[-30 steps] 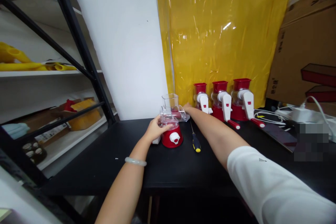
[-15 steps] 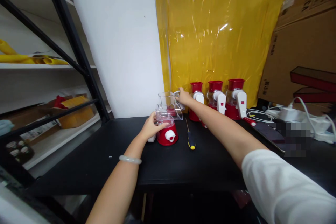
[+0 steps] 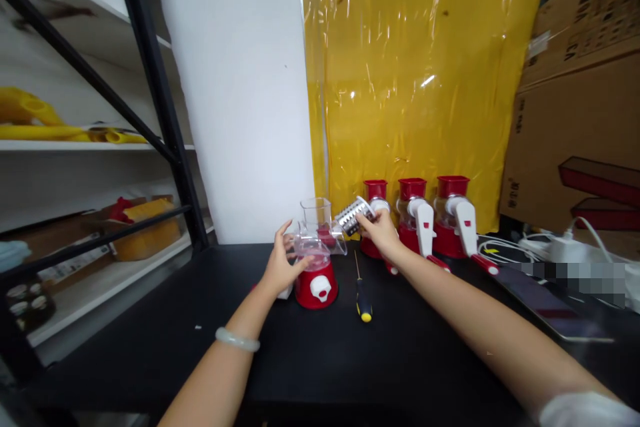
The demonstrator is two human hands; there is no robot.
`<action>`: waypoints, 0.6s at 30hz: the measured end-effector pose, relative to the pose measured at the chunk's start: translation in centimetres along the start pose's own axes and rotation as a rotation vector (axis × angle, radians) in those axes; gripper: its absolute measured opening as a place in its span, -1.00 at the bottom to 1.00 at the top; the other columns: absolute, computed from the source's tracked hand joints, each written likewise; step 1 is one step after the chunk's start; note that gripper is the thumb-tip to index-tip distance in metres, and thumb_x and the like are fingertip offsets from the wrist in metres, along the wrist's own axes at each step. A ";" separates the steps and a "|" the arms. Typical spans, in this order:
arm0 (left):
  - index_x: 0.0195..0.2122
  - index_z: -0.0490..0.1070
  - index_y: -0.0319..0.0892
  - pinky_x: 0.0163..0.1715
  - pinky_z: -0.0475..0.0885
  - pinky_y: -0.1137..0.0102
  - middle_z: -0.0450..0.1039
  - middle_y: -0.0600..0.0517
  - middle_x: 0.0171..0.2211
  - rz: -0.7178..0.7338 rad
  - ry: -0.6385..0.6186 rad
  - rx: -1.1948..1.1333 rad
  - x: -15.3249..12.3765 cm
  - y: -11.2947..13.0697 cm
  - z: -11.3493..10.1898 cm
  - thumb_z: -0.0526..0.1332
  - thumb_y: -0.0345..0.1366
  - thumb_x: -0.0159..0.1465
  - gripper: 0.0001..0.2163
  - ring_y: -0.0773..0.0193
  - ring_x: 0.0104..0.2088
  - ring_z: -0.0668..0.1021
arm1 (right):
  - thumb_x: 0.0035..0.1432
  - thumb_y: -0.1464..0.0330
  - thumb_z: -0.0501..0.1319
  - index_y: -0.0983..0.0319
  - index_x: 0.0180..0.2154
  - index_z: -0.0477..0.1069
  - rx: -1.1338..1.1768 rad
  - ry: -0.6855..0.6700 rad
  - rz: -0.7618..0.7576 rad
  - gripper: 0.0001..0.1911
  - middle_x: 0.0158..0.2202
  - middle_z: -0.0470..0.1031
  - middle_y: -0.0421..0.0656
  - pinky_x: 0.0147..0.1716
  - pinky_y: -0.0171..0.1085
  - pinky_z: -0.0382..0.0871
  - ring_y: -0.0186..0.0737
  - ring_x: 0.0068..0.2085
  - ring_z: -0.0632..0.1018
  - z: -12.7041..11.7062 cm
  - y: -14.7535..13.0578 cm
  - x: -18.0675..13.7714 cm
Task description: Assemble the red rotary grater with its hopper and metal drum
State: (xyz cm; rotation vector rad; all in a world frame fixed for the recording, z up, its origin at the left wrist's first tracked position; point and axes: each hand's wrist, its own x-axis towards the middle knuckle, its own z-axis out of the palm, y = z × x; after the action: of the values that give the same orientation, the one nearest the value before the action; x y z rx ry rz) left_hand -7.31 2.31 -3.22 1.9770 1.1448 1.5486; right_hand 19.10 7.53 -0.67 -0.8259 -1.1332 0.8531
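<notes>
A rotary grater with a clear plastic housing (image 3: 315, 237) and a red base (image 3: 317, 287) stands upright on the black table. At its left side is my left hand (image 3: 285, 263), fingers spread and thumb stretched toward the base; whether it touches the housing I cannot tell. My right hand (image 3: 381, 232) grips a metal grater drum (image 3: 353, 215) with a white end ring. Tilted, the drum is just right of the housing's round opening. A screwdriver (image 3: 364, 300) with a dark blue and yellow handle lies to the right of the red base.
Three red-and-white rotary graters (image 3: 413, 223) line the back right. Farther right are a tablet (image 3: 545, 307), white cables and a power strip (image 3: 633, 287). A cardboard box (image 3: 575, 120) stands behind these. A black-framed shelf (image 3: 173, 147) borders the left.
My right hand has brought the drum out from behind the grater, to the right and toward me. The fingers of my left hand have spread away from the housing. The view has tilted up.
</notes>
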 end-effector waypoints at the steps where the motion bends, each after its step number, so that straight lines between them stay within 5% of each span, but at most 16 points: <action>1: 0.34 -0.06 -0.07 -0.11 0.55 0.14 0.38 -0.20 0.07 0.025 0.030 -0.001 0.0 -0.2 0.0 0.44 -0.11 0.09 -0.10 -0.06 0.06 0.57 | -0.13 0.09 0.46 0.12 -0.33 0.14 0.041 -0.003 0.053 -0.46 -0.33 0.41 -0.26 -0.31 -0.19 0.59 -0.21 -0.27 0.58 0.2 0.4 -0.2; 6: 0.14 0.08 -0.06 -0.13 0.53 0.18 0.39 -0.19 0.06 0.055 0.135 -0.017 0.1 -1.3 0.3 0.44 -0.09 0.07 -0.29 0.00 0.03 0.57 | -0.02 0.09 0.43 0.14 -0.36 0.21 0.285 -0.063 0.204 -0.55 -0.28 0.50 -0.18 -0.17 -0.18 0.59 -0.22 -0.18 0.60 0.5 1.0 -1.2; 18: -0.06 0.04 0.00 -0.29 0.58 0.32 0.35 -0.05 0.00 0.001 0.224 -0.077 0.0 -0.5 1.0 0.49 -0.11 -0.01 -0.34 0.11 -0.07 0.61 | 0.32 0.06 0.13 0.20 -0.17 0.47 0.270 -0.158 0.345 -0.65 -0.16 0.62 -0.03 -0.12 -0.09 0.54 -0.15 -0.19 0.63 1.2 0.9 -3.1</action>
State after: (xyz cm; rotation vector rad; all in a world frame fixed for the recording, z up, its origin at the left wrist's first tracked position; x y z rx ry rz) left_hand -6.53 2.80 -3.86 1.7900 1.1480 1.8225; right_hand 17.17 5.32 -2.46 -0.7483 -0.9957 1.3470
